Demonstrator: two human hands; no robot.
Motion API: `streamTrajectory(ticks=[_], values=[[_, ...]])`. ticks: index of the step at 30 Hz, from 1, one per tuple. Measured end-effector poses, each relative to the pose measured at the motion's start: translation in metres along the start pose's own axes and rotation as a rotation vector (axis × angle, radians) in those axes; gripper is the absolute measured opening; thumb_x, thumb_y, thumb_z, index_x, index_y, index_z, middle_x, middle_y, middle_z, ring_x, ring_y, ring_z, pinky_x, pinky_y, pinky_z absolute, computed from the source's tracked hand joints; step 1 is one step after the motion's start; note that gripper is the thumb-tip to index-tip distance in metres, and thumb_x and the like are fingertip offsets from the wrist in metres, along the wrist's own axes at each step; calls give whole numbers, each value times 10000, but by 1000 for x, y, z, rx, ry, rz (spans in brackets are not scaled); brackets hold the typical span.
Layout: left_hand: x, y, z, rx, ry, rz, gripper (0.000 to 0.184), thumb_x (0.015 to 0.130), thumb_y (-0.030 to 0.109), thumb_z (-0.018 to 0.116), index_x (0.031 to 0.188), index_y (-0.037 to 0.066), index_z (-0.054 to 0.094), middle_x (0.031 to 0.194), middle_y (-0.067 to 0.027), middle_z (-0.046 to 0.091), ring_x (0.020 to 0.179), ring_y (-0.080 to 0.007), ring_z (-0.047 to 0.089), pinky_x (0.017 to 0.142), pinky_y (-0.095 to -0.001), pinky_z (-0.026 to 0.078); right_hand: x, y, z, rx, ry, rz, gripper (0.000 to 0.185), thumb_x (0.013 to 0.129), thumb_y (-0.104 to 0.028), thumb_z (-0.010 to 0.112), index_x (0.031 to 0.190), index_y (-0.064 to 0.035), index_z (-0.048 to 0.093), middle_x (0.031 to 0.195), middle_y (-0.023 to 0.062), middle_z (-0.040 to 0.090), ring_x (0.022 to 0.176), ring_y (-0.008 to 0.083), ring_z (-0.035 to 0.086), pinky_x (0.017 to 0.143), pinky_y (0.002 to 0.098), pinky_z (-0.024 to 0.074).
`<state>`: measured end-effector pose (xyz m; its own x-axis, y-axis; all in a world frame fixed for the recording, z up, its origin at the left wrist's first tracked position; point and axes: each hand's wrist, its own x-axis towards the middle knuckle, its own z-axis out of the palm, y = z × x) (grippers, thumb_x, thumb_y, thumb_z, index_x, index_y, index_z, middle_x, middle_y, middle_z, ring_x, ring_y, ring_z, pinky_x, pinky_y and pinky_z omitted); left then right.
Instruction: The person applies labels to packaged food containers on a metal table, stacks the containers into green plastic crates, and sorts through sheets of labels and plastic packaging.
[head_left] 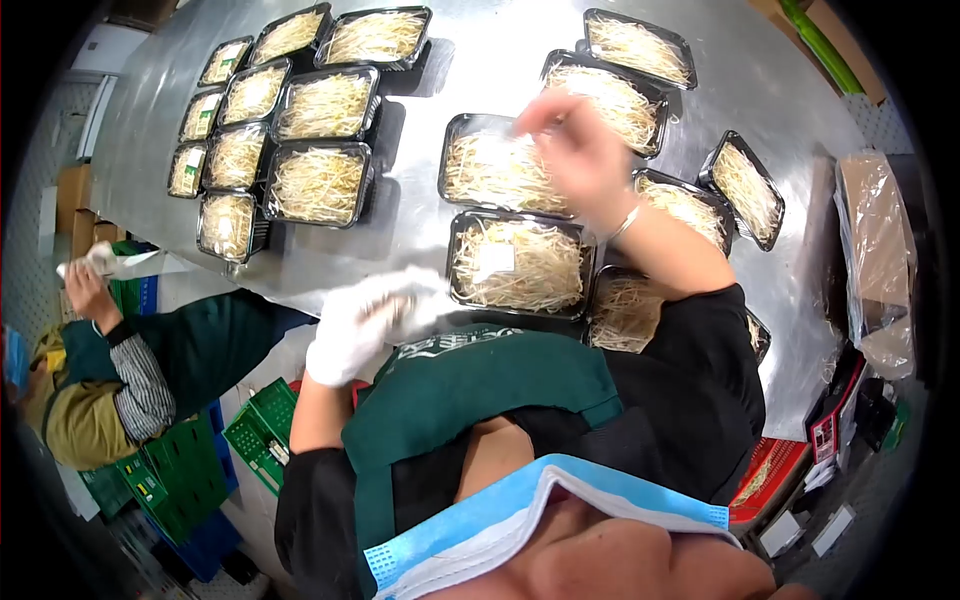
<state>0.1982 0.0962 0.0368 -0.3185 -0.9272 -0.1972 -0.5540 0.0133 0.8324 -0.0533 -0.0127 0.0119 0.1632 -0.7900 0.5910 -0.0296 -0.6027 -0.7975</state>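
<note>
In the head view, my left hand (380,318) wears a white glove. It is close to the left edge of a black tray of bean sprouts (540,280) at the table's front, which has a small white label (497,258) on top. The glove's fingers are smeared, so I cannot tell if they hold anything. My bare right hand (580,150) hovers over a second sprout tray (490,172) just behind. Its fingers look bent but are blurred by motion, and what they hold, if anything, cannot be made out.
More sprout trays stand in rows on the left of the metal table (415,140); several have green labels. Other trays (745,190) lie right and behind. Green crates (262,430) are on the floor at left. A co-worker (110,370) is at far left, one hand raised with something white.
</note>
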Motion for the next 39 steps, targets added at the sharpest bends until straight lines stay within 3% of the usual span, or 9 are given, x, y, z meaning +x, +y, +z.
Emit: streamTrajectory(ticks=[2, 5, 12, 16, 20, 24, 30, 34, 39], values=[[-29, 11, -25, 44, -224, -79, 230, 714, -12, 475, 898, 13, 610, 782, -87, 624, 713, -151, 593, 729, -273, 444, 55, 26, -70, -582, 153, -72, 190, 758, 5, 516, 944, -14, 489, 798, 59, 553, 744, 143, 535, 737, 240, 419], [-86, 69, -63, -321, 163, 104, 201, 631, 0, 486, 774, -43, 622, 741, -175, 609, 666, -226, 593, 638, -277, 465, 91, 108, -156, -1015, -5, 208, 292, 744, -202, 521, 941, 13, 532, 909, 220, 548, 870, 348, 519, 765, 383, 419], [-160, 108, -86, -218, 572, -155, 213, 689, 61, 545, 864, -56, 583, 886, -165, 590, 795, -219, 570, 653, -279, 467, 84, 199, -174, -1467, -266, 212, 274, 785, -219, 487, 1028, -92, 493, 974, 85, 553, 972, 219, 495, 812, 346, 379], [-112, 90, -56, -338, 424, -387, 250, 723, 96, 578, 915, -62, 561, 969, -160, 578, 868, -214, 557, 662, -279, 467, 67, 177, -187, -1733, 78, 654, 407, 760, -291, 499, 1119, -106, 454, 1144, 84, 450, 1064, 237, 422, 859, 418, 334], [-8, 31, -1, -741, 56, 3, 620, 710, 51, 561, 1248, -54, 272, 1244, -175, 377, 1099, -233, 428, 831, -310, 431, 32, 90, -112, -450, -86, 330, 329, 786, -299, 538, 984, -38, 557, 883, 105, 603, 805, 191, 574, 737, 285, 430], [35, 16, 51, -847, 7, 201, 573, 710, 29, 562, 1229, -33, 327, 1208, -138, 420, 1095, -182, 422, 914, -291, 333, -32, -55, -19, -211, -542, 137, 285, 716, -185, 649, 941, -39, 552, 842, 48, 575, 782, 139, 543, 720, 260, 440], [19, 31, 81, -350, 321, 158, 148, 768, 22, 549, 913, -7, 545, 807, -52, 574, 706, -96, 528, 600, -204, 434, -73, -74, 2, -302, -187, 7, 146, 699, -118, 651, 788, -26, 581, 693, 67, 565, 645, 162, 547, 582, 256, 430], [12, 48, 103, -736, 86, -21, 109, 787, 59, 545, 873, -9, 540, 771, -63, 569, 610, -90, 534, 491, -211, 430, -92, -78, -40, -181, -75, 238, 123, 727, -97, 628, 839, -52, 608, 725, 56, 593, 668, 119, 545, 602, 217, 427], [6, 33, 98, -704, -21, -169, 108, 790, 47, 526, 876, -18, 525, 697, -73, 570, 516, -116, 546, 462, -205, 441, -70, 15, -259, -1238, 158, 748, 339, 761, -322, 514, 939, -38, 562, 911, 160, 595, 865, 302, 564, 739, 371, 444]])
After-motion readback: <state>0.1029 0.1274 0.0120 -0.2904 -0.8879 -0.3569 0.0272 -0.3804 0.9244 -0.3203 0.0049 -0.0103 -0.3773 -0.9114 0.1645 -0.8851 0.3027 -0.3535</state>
